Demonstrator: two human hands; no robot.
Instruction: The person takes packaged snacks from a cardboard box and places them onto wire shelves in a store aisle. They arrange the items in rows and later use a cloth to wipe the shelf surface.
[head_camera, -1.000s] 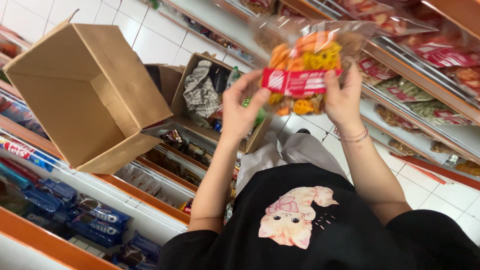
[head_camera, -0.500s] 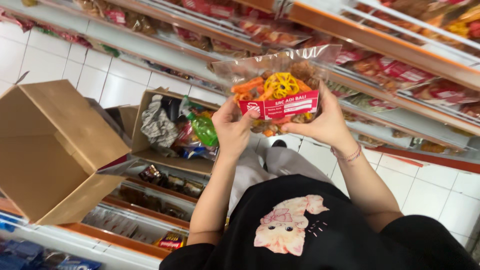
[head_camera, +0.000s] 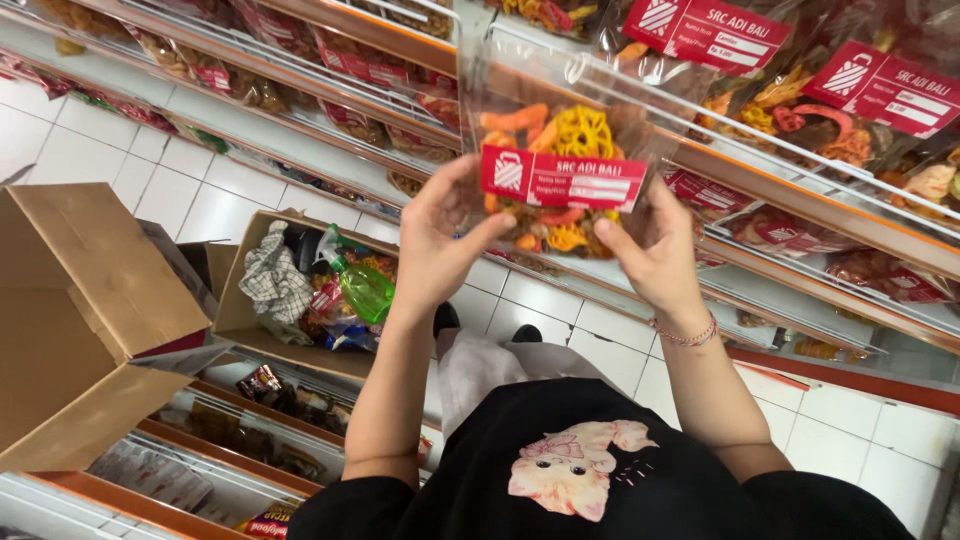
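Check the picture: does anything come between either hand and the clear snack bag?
Nothing visible does. The left hand and right hand both grip the snack bag directly, held up in front of the shelf rail.

Clear snack bag (head_camera: 560, 150) with red label (head_camera: 562, 179); similar red-labelled bags (head_camera: 850, 110) on shelf.

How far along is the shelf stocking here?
Looks done: several snack bags already sit on the shelf. In hand: the left hand and right hand hold one clear bag up near that shelf. Left: a box on the floor still holds mixed goods.
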